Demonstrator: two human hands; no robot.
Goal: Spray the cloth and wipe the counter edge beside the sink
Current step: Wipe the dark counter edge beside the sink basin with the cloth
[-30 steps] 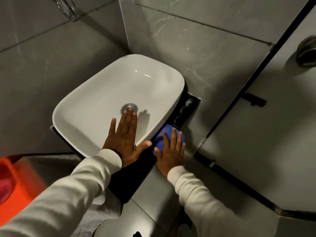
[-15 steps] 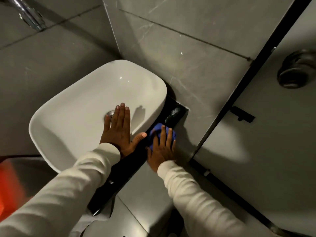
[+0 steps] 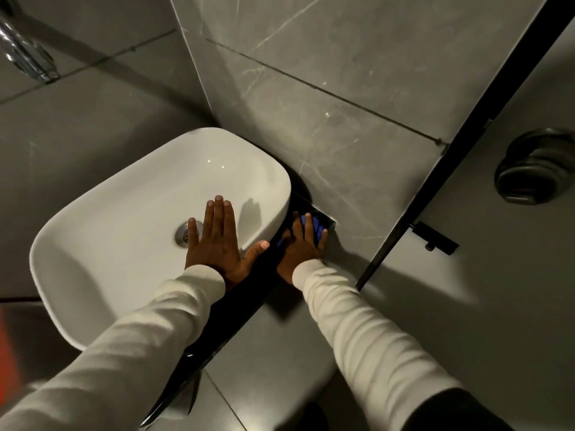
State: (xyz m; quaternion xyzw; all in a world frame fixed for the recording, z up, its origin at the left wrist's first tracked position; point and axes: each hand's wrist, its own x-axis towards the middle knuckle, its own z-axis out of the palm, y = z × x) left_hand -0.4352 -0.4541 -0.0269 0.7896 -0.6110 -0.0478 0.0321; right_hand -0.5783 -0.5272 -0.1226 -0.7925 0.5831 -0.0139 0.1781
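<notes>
Right grip (image 3: 301,244) flat atop cloth (image 3: 316,227)

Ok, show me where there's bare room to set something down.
Bare: the black counter strip between the sleeves, nearer than both hands. Crowded: the far corner, where the right hand presses the blue cloth, and the basin under the left hand.

A single head-worn camera looks steeply down from close above, tilted so the white sink (image 3: 155,231) fills the left centre of the frame. Both sleeves enter from the lower edge; a grey tiled wall (image 3: 326,104) occupies the upper right.
</notes>
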